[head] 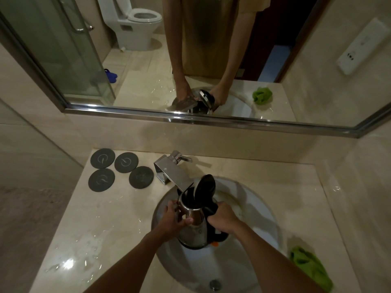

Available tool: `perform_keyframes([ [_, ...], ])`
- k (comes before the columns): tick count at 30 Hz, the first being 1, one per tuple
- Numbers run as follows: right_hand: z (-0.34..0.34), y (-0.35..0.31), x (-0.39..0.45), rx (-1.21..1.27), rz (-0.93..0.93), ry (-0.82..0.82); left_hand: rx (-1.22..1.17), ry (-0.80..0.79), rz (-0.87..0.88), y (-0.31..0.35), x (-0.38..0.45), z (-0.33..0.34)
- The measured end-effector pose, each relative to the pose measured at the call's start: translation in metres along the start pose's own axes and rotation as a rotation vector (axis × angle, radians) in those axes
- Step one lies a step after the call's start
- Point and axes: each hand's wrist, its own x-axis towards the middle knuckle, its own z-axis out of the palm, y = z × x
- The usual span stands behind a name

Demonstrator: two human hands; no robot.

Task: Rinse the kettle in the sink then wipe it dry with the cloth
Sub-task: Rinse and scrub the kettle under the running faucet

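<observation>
Two hands hold the kettle [195, 224] over the sink [249, 199], with its open top right under the tap [172, 171]. The lid [205, 185] stands up and open. I cannot see if water is running.

Things could go wrong from here. The kettle's shiny side looks wet and smooth, so it could slip and bang into the sink. If the tap runs fast, water could splash out onto the counter [118, 212], which already looks wet near its front left corner. Water could also run down to the bottom of the kettle, where the power part may be, if it is tipped too far. The open lid sits close to the tap and could bump it.

The left hand [174, 218] is curled around the shiny side of the kettle, near the top, fingers pressing on the metal. The right hand [224, 217] is closed tight around the black handle [213, 210]. Both arms reach forward over the front edge of the counter.

The green cloth [309, 266] lies near the front right corner of the counter, apart from the sink.
</observation>
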Motion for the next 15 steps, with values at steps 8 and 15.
perform_keyframes([
  [8,0.001,0.004,0.004,-0.021,-0.006,-0.012,0.017,0.015,0.035,-0.003,0.001,0.001],
  [15,0.004,0.002,0.013,-0.038,-0.029,0.012,0.017,0.044,0.063,-0.011,0.01,0.0],
])
